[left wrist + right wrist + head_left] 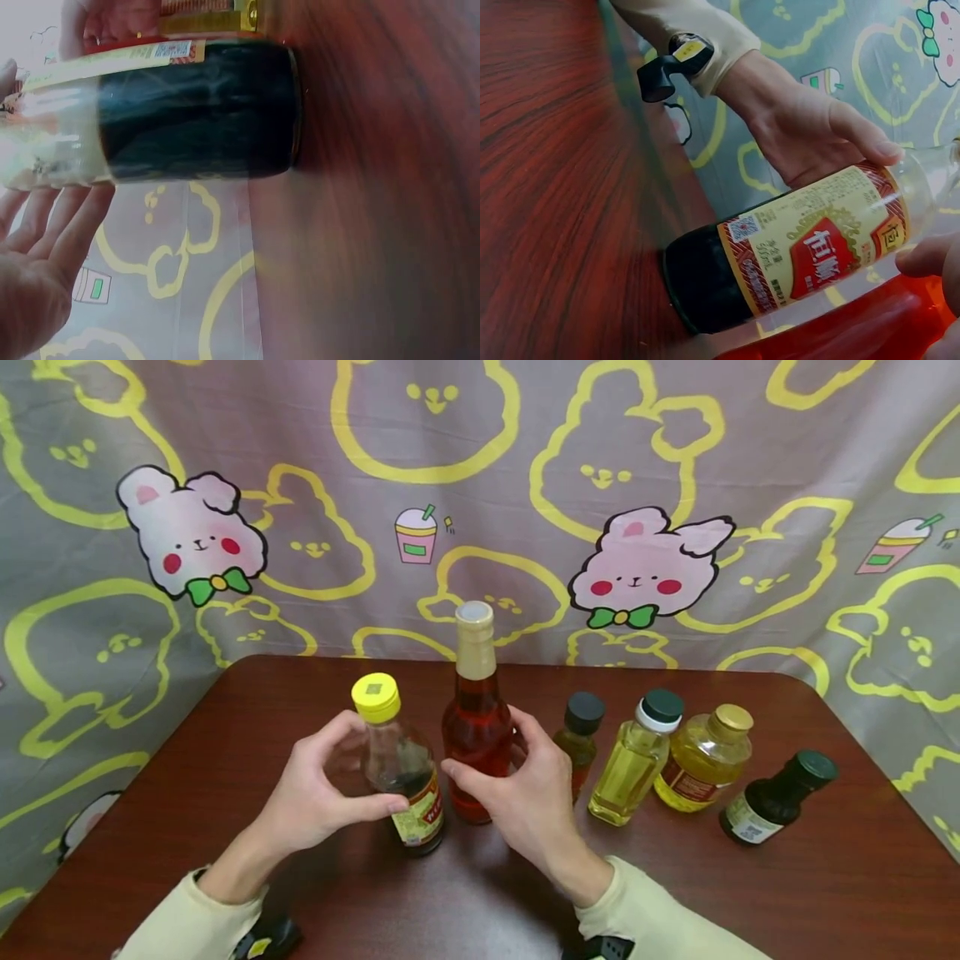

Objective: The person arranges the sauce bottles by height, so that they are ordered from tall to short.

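My left hand (311,785) grips a yellow-capped sauce bottle (405,760), thumb across its yellow and red label and fingers round the far side. Dark liquid fills the lower part of this bottle, seen lying sideways in the left wrist view. Just to its right stands a taller red bottle (474,727) with a cream foil neck. My right hand (532,785) holds that one, thumb at its front and fingers behind. In the right wrist view the sauce bottle's label (817,240) faces the camera, with the red glass along the lower edge.
To the right stand a small dark-capped bottle (577,739), a square oil bottle (630,768), a round gold-capped oil bottle (701,764) and a dark green-capped bottle (776,802). The brown table (247,727) ends at a patterned curtain (300,427).
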A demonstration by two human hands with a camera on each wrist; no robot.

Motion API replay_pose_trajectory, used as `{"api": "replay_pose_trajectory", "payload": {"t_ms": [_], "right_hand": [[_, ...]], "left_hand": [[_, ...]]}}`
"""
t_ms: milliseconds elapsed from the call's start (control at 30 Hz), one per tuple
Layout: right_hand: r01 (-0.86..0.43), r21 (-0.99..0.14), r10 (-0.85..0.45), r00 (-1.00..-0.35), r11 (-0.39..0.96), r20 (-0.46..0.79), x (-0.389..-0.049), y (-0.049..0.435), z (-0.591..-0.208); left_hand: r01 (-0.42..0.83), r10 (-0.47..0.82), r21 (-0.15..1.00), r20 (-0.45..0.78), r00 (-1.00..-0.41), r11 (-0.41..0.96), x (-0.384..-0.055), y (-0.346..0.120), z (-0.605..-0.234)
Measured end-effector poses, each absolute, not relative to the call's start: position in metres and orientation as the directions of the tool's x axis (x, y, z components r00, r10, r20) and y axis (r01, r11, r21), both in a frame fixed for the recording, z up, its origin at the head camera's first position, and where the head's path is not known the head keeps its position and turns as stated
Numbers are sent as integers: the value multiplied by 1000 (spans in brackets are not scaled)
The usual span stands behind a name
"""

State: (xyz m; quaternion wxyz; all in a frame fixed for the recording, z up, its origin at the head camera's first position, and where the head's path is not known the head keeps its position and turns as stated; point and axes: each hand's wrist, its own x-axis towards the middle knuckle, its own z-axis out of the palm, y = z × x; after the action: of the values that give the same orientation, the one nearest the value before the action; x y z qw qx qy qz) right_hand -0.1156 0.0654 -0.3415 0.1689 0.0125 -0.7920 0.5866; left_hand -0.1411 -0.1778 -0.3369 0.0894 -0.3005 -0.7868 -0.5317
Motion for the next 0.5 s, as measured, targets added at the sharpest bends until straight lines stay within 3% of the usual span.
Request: {"api": "replay_pose_trajectory", "payload": {"t_ms": [500], "right_hand": [[-292,-893,204,-905,341,374,-125,59,-344]], "left_hand": [[553,350,802,462,-815,226,-137,-174,-338]]}}
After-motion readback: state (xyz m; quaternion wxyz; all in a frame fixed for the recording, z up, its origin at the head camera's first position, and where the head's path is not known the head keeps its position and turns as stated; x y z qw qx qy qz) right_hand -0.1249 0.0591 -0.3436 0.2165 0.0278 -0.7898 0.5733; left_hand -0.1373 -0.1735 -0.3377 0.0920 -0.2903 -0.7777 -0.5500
